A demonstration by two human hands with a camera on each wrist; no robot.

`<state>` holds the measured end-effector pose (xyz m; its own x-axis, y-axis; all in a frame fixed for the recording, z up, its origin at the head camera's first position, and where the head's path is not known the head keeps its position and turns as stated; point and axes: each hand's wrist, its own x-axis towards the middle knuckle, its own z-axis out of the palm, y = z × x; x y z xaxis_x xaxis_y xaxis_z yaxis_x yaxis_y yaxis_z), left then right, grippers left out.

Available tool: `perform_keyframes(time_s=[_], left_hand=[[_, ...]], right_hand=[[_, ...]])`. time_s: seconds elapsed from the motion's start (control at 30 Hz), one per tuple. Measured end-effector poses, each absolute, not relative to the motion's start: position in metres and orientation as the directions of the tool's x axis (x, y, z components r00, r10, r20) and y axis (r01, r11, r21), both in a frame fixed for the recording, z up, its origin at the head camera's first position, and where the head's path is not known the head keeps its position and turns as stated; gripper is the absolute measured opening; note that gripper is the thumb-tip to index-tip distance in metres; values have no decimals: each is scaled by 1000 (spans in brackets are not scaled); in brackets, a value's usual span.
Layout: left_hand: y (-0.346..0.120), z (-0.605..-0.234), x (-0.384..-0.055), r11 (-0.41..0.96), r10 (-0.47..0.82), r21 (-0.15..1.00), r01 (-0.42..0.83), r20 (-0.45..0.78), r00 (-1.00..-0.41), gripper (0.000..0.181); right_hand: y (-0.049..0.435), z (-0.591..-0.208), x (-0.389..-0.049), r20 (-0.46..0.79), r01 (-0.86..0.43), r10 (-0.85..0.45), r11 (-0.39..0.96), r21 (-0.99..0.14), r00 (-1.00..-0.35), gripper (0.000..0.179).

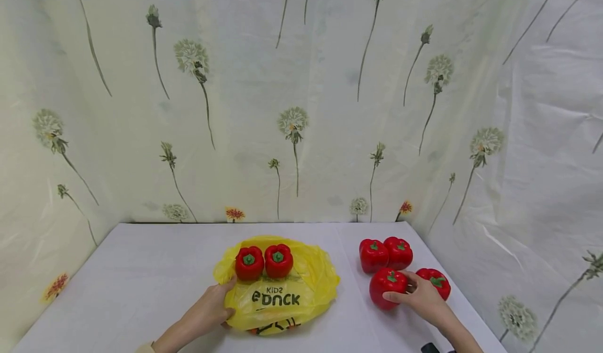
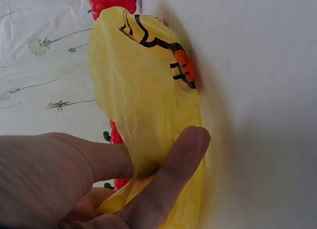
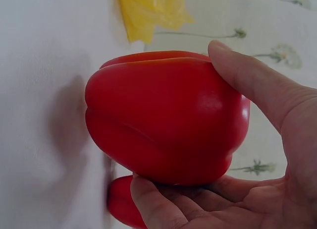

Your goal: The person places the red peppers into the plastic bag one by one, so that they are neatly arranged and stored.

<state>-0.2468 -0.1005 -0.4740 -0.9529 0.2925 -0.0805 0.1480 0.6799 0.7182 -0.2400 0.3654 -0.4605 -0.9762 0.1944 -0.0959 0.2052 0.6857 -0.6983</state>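
A yellow plastic bag (image 1: 315,285) with black print lies spread at the middle of the table. Two red bell peppers, one on the left (image 1: 249,263) and one on the right (image 1: 279,261), sit in its opening, green stems up. My left hand (image 1: 214,305) pinches the bag's near left edge; in the left wrist view the fingers (image 2: 173,174) have the thin plastic between them. With thumb and fingers, my right hand (image 1: 424,298) grips another red bell pepper (image 3: 163,120) by its sides. A shadow beside that pepper shows it slightly off the white surface.
Right of the bag, two red bell peppers stand together at the back, a left one (image 1: 373,255) and a right one (image 1: 398,253). Another pepper (image 1: 434,283) sits by the table's right edge, behind my right hand. A flowered curtain (image 1: 330,159) surrounds the white table (image 1: 155,269).
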Motion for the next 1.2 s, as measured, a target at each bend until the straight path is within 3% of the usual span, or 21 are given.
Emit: perform_keyframes(time_s=[0.53, 0.83, 1.2], left_hand=[[-100, -472, -247, 642, 325, 742, 193, -35, -945, 73], [-101, -475, -248, 638, 325, 746, 192, -35, -945, 74], [-102, -476, -247, 625, 318, 763, 164, -57, -946, 74]], right_hand=[[360, -456, -238, -133, 207, 161, 648, -733, -978, 108], [349, -446, -237, -126, 198, 155, 670, -716, -980, 118], [322, -426, -243, -53, 101, 92, 664, -740, -994, 109]])
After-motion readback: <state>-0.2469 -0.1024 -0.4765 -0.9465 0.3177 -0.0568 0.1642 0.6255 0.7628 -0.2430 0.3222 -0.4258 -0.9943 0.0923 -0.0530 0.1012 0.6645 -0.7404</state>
